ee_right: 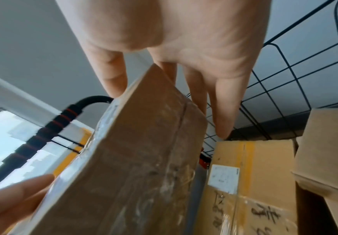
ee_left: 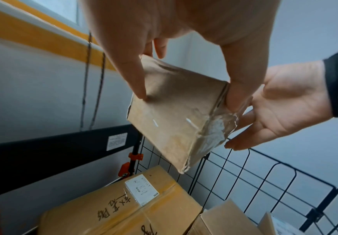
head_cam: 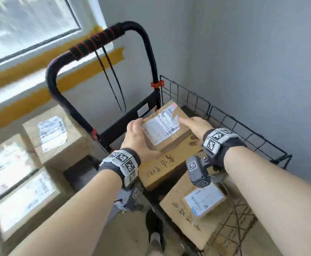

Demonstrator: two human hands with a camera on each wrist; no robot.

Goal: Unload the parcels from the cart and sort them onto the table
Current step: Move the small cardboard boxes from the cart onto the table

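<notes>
Head view, parcel: a small flat cardboard parcel point(head_cam: 166, 126) with a white shipping label on top is held up over the wire-sided cart point(head_cam: 225, 124), above the larger boxes lying in it.
Head view, left hand: the left hand point(head_cam: 138, 135) clasps the parcel's near left edge, thumb on top beside the label.
Head view, right hand: the right hand point(head_cam: 195, 124) lies on the right edge with fingers straight, reaching over the top.
Head view, sorted stack: several labelled boxes point(head_cam: 53, 135) sit on a worktop to the left, blurred.
Left wrist view, grip: the left hand's fingertips point(ee_left: 138, 89) press the parcel's underside and its thumb pinches the taped side, so this hand is clamped on the parcel; the right hand's palm point(ee_left: 280, 105) lies flat and spread against the far edge.
Left wrist view, below: a larger carton with handwriting point(ee_left: 124, 206) rests in the cart directly beneath, apart from the lifted parcel.
Right wrist view, surface: glossy clear tape point(ee_right: 144, 182) wraps the parcel's side; the right hand's fingers point(ee_right: 222, 111) run straight down the face.
Handling, judged: probably light, as a pinch carries it; stiff board, creased corners; tape likely slick.
Hold, judged: best taken on opposite bare-cardboard edges, thumbs on top, clear of the label.
</notes>
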